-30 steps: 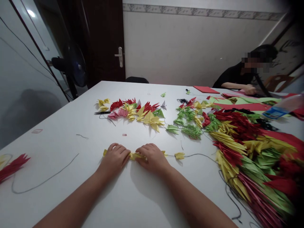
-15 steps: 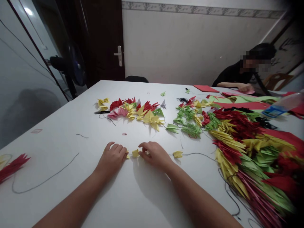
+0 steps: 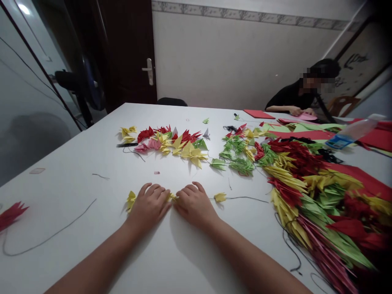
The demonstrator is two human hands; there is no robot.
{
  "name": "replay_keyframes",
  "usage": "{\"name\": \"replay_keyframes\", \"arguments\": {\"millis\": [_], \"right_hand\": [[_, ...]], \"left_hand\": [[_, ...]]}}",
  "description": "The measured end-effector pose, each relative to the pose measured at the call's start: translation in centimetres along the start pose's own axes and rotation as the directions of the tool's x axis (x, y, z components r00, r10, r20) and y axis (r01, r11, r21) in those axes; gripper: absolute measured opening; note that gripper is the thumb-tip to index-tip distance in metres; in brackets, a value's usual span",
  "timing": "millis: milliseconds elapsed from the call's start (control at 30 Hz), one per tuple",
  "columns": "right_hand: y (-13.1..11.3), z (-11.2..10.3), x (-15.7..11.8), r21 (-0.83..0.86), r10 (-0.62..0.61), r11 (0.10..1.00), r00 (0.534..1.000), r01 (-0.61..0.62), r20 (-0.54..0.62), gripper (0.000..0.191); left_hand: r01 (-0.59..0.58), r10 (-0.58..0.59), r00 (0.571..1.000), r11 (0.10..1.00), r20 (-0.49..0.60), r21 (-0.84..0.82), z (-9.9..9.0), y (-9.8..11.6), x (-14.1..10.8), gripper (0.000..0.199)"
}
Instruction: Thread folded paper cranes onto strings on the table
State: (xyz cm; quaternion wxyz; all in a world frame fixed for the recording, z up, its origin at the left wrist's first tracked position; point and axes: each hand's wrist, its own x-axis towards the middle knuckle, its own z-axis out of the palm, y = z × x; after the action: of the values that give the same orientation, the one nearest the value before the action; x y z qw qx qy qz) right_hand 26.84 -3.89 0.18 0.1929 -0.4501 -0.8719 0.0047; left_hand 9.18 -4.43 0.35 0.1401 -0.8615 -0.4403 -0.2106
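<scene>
Close together over the near middle of the white table (image 3: 101,232), my left hand (image 3: 152,203) and my right hand (image 3: 193,203) both pinch a small yellow origami piece (image 3: 172,197). Most of that piece is hidden by my fingers. A dark cord (image 3: 248,198) runs out to the right from under my right hand. Threaded on it, a yellow origami piece (image 3: 219,197) sits just right of that hand. Another yellow origami piece (image 3: 131,200) shows on the left, partly behind my left hand.
Strung red, yellow and pink origami (image 3: 183,149) lies beyond my hands, with black scissors (image 3: 126,144) at its left end. A large multicoloured origami heap (image 3: 306,192) covers the right side. Behind it are a plastic bottle (image 3: 352,132) and a person (image 3: 288,96) handling pink paper.
My hands have drawn together onto one yellow piece. A yellow piece now shows left of my left hand. The view has shifted slightly, and the other person's second hand has come into sight.
</scene>
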Motion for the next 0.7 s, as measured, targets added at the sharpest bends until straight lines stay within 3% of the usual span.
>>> {"name": "replay_keyframes", "arguments": {"millis": [200, 467, 700], "right_hand": [[1.1, -0.1, -0.5, 0.028, 0.065, 0.998, 0.997, -0.064, -0.029, 0.009], [1.3, 0.0, -0.7, 0.052, 0.065, 0.997, 0.997, -0.064, -0.031, 0.021], [2.8, -2.6, -2.1, 0.114, 0.082, 0.990, 0.996, -0.084, 0.021, 0.044]], "left_hand": [[0.044, -0.038, 0.994, 0.998, 0.106, -0.055, 0.3, -0.6, -0.2, 0.019], [-0.019, 0.024, 0.994, 0.998, 0.107, -0.054, 0.1, -0.9, -0.5, 0.026], [-0.062, 0.062, 0.993, 0.998, 0.098, -0.001, -1.0, -1.5, -1.2, 0.033]]}}
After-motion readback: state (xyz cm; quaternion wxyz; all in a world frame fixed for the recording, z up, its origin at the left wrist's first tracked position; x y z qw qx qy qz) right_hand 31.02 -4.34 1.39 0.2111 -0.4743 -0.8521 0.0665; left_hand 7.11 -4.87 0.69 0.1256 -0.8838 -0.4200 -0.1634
